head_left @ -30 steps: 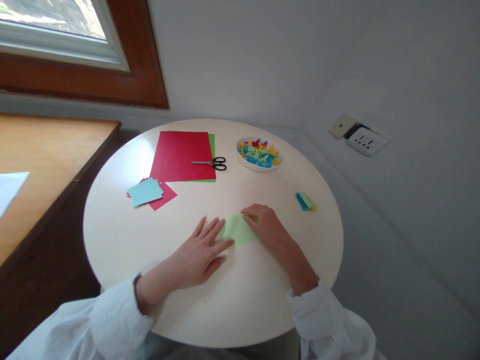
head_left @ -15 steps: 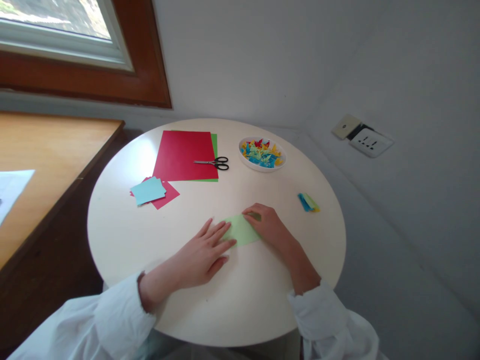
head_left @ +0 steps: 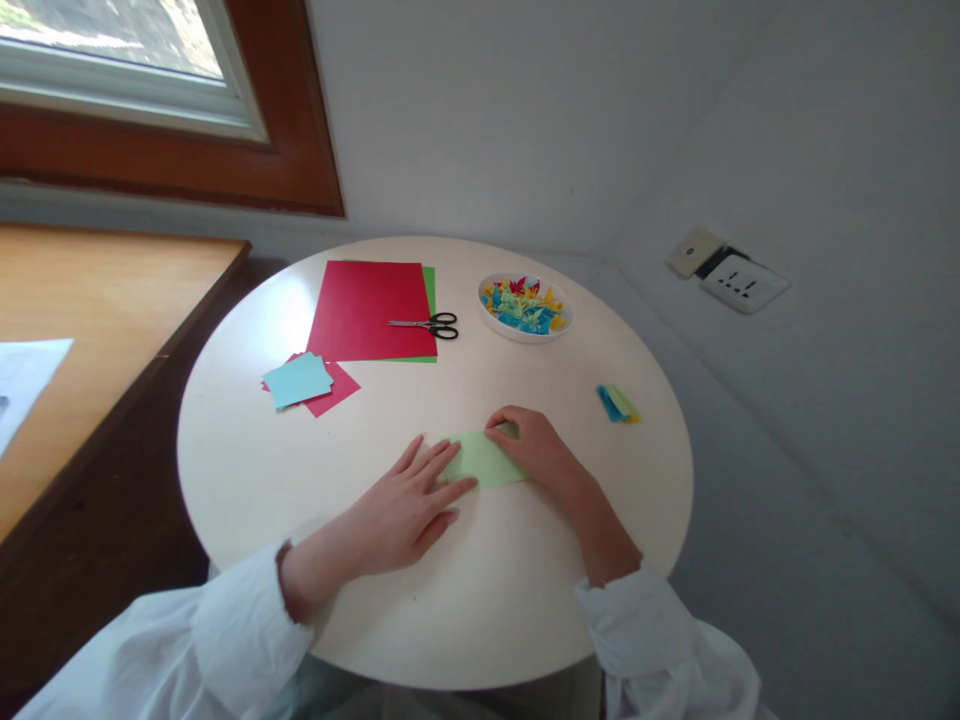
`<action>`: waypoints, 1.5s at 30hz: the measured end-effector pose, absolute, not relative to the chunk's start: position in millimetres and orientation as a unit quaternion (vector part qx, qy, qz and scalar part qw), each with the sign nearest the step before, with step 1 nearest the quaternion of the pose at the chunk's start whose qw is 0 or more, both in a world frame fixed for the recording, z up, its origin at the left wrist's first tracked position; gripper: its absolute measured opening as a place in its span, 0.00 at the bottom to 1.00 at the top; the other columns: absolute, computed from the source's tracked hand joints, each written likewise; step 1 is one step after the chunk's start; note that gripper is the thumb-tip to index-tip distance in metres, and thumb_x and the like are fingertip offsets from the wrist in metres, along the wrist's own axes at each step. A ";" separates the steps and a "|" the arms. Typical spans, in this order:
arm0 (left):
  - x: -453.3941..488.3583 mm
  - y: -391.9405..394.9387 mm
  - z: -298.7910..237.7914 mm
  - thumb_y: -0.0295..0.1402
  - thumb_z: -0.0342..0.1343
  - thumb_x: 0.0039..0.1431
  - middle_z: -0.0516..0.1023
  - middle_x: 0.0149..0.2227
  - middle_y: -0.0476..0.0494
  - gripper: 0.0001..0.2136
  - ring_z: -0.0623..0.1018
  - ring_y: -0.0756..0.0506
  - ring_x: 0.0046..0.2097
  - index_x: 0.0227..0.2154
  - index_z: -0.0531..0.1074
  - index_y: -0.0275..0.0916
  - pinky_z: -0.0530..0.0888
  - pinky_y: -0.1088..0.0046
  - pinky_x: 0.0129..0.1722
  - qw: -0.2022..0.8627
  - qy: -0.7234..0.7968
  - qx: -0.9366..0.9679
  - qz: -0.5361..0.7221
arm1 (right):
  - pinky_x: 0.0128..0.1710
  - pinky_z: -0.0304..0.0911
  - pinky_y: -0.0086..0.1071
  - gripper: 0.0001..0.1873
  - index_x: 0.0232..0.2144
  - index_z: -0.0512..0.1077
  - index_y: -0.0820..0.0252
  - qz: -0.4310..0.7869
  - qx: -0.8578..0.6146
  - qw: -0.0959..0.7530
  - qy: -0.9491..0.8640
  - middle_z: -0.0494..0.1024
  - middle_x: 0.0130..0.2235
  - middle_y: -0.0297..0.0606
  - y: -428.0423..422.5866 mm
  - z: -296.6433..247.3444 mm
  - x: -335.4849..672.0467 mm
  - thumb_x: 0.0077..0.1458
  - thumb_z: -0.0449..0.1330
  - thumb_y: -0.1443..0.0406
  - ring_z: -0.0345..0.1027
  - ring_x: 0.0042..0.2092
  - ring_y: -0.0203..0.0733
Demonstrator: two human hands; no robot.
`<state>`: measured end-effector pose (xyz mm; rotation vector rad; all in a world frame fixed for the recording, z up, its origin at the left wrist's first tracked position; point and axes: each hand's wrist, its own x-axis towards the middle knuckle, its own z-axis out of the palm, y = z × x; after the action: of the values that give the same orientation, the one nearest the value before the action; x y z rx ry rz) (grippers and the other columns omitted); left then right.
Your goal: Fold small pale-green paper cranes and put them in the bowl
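A light green sheet of paper [head_left: 486,462] lies on the white round table [head_left: 450,620] between my hands. My left hand [head_left: 409,510] rests flat with fingers spread, its fingertips pressing on the paper's left part. At the far right edge of the paper, my right hand [head_left: 536,445] has thumb and fingers pinched together on it. The paper's right corner is partly hidden under that hand.
Scissors [head_left: 431,324] lie across red sheets [head_left: 367,310], with green paper beneath. Blue and red paper squares [head_left: 298,381] are stacked at left. A white dish [head_left: 526,338] holds colourful folded paper pieces. Several folded papers [head_left: 617,404] sit at right.
Hardly anything differs. A little more of the green paper's near right edge shows beside my right hand; both hands stay in nearly the same place.
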<state>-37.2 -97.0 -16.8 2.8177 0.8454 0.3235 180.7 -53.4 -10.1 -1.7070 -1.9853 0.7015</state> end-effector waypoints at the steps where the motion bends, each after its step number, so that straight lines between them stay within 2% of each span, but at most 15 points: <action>1: -37.6 -97.2 -17.9 0.32 0.43 0.61 0.59 0.60 0.34 0.18 0.55 0.38 0.63 0.55 0.60 0.43 0.52 0.48 0.60 0.091 0.286 0.948 0.108 | 0.37 0.60 0.32 0.04 0.28 0.72 0.60 0.253 -0.614 0.214 -0.717 0.77 0.33 0.38 -53.4 -10.5 181.0 0.49 0.56 0.67 0.68 0.34 0.38; 8: -40.6 -96.3 -23.3 0.34 0.44 0.62 0.59 0.60 0.37 0.19 0.56 0.39 0.63 0.56 0.60 0.48 0.49 0.47 0.60 0.088 0.295 0.945 0.114 | 0.36 0.60 0.31 0.04 0.27 0.72 0.60 0.255 -0.619 0.211 -0.712 0.77 0.33 0.38 -54.3 -7.0 179.4 0.48 0.57 0.68 0.68 0.34 0.38; 16: -42.7 -94.5 -20.8 0.40 0.41 0.62 0.61 0.60 0.38 0.19 0.56 0.40 0.63 0.56 0.60 0.53 0.48 0.46 0.59 0.082 0.299 0.945 0.104 | 0.36 0.60 0.31 0.03 0.26 0.71 0.60 0.262 -0.616 0.215 -0.711 0.77 0.31 0.37 -55.0 -4.0 178.3 0.48 0.56 0.69 0.68 0.33 0.37; 22: -49.2 -89.8 -23.2 0.41 0.39 0.63 0.56 0.62 0.39 0.23 0.50 0.41 0.65 0.60 0.51 0.50 0.40 0.48 0.60 0.104 0.263 0.956 0.082 | 0.36 0.60 0.31 0.03 0.27 0.71 0.60 0.253 -0.609 0.221 -0.718 0.77 0.32 0.37 -55.5 -7.9 180.5 0.48 0.56 0.68 0.68 0.34 0.37; 26: -52.7 -84.8 -20.2 0.39 0.35 0.65 0.52 0.64 0.39 0.24 0.50 0.45 0.65 0.62 0.43 0.42 0.35 0.53 0.62 0.155 0.261 0.950 0.070 | 0.36 0.60 0.31 0.04 0.27 0.71 0.60 0.246 -0.614 0.217 -0.718 0.77 0.32 0.37 -56.9 -7.2 180.0 0.48 0.56 0.68 0.68 0.33 0.37; 30: -54.3 -82.8 -14.6 0.38 0.34 0.65 0.55 0.63 0.39 0.23 0.50 0.45 0.65 0.61 0.49 0.40 0.34 0.54 0.62 0.182 0.258 0.947 0.060 | 0.36 0.60 0.31 0.04 0.27 0.71 0.60 0.248 -0.618 0.207 -0.717 0.77 0.32 0.38 -57.3 -5.4 178.9 0.48 0.56 0.69 0.68 0.34 0.38; 35: -58.8 -80.7 -11.4 0.34 0.37 0.64 0.63 0.59 0.41 0.20 0.49 0.44 0.65 0.58 0.57 0.42 0.34 0.53 0.62 0.190 0.229 0.953 0.064 | 0.36 0.60 0.31 0.03 0.27 0.72 0.60 0.249 -0.621 0.204 -0.715 0.77 0.33 0.38 -57.7 -3.7 177.7 0.48 0.57 0.69 0.68 0.34 0.38; 45: -64.0 -74.0 -9.2 0.32 0.39 0.63 0.66 0.57 0.40 0.19 0.51 0.44 0.65 0.55 0.62 0.44 0.41 0.53 0.62 0.213 0.217 0.951 0.060 | 0.36 0.60 0.31 0.03 0.27 0.72 0.60 0.254 -0.614 0.205 -0.719 0.77 0.32 0.37 -56.0 -4.9 177.8 0.48 0.57 0.69 0.68 0.34 0.38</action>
<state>-64.0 -74.0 -9.2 2.6395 0.6010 0.1672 177.8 -56.0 -4.9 -1.7119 -2.0044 0.7074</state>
